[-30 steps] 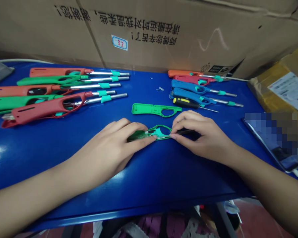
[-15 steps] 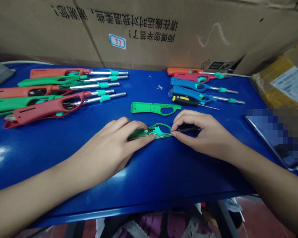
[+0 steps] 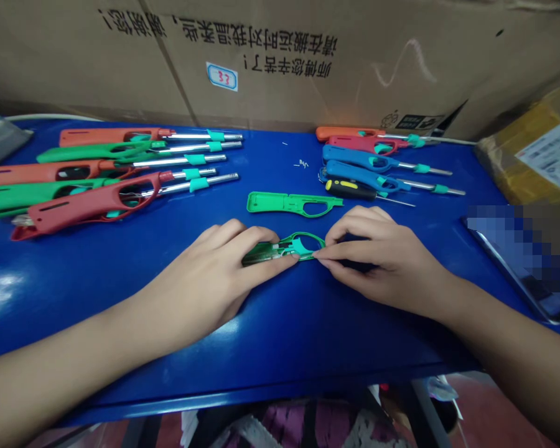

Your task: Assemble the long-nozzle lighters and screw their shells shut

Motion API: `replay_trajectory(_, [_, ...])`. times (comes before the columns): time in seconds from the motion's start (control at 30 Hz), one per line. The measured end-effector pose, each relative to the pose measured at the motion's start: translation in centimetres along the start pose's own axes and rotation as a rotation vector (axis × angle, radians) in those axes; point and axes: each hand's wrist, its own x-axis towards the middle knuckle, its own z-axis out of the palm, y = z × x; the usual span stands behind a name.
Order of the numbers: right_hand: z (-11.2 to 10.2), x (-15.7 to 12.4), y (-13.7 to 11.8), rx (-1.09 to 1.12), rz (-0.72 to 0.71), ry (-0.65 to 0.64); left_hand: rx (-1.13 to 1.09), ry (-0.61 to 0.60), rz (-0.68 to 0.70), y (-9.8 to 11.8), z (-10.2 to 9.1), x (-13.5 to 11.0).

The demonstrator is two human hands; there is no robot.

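My left hand (image 3: 214, 267) is closed around the rear of an open green lighter handle half (image 3: 320, 239), its thumb pressing near the teal trigger (image 3: 301, 247). A clear fuel tank and small white and dark parts show inside the shell, partly hidden by the fingers. At the front end of this half, my right hand (image 3: 378, 252) pinches with thumb and forefinger; what lies between those fingertips is too small to make out. Just beyond the hands lies the matching green handle half (image 3: 287, 203), its hollow side up.
Several long-necked lighters (image 3: 93, 202) lie at the left, and more, including a blue one (image 3: 359, 157), at the back right beside a black-yellow screwdriver (image 3: 350, 188). A cardboard box (image 3: 270, 99) stands behind. A phone (image 3: 508, 261) and a taped carton (image 3: 508, 158) are at the right.
My right fingertips have shifted slightly left along the shell's lower front edge. The dark rod seen under my right hand before no longer shows. My left hand keeps its hold.
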Motion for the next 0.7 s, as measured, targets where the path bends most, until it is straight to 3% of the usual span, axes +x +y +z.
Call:
replay_trajectory(0.17, [0.11,-0.02,-0.19,0.071,0.061,-0.028,0.01,0.002,0.004,0.09,-0.18,0.04])
replay_trajectory(0.7, [-0.31,0.04,-0.12,0.022,0.053,-0.025,0.007,0.059,0.02,-0.09,-0.15,-0.11])
